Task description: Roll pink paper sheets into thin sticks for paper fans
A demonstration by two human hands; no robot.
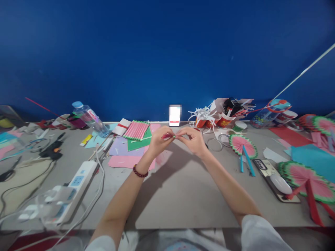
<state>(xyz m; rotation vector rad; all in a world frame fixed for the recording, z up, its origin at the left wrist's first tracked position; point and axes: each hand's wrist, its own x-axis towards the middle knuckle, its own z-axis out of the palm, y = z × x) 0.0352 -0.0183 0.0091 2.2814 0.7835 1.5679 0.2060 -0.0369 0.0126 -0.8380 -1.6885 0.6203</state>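
Above the middle of the table, my left hand [158,141] and my right hand [193,140] meet at the fingertips. Closed in my left hand is a small piece of folded pink paper [167,135] with a bit of green at its end; most of it is hidden by the fingers. My right thumb and index finger pinch at that green end. Left of my hands, a pleated pink paper with green edges [136,130] lies on a green sheet [146,139]. To the right rests a pink and green paper fan [243,145] with blue handles.
A lit phone [174,116] leans against the blue wall behind my hands. A power strip [78,190] with cables and a plastic bottle [91,118] stand left. On the right are cups of tools [225,120], a dark phone [272,181] under a white mouse [280,184], and another fan [306,177].
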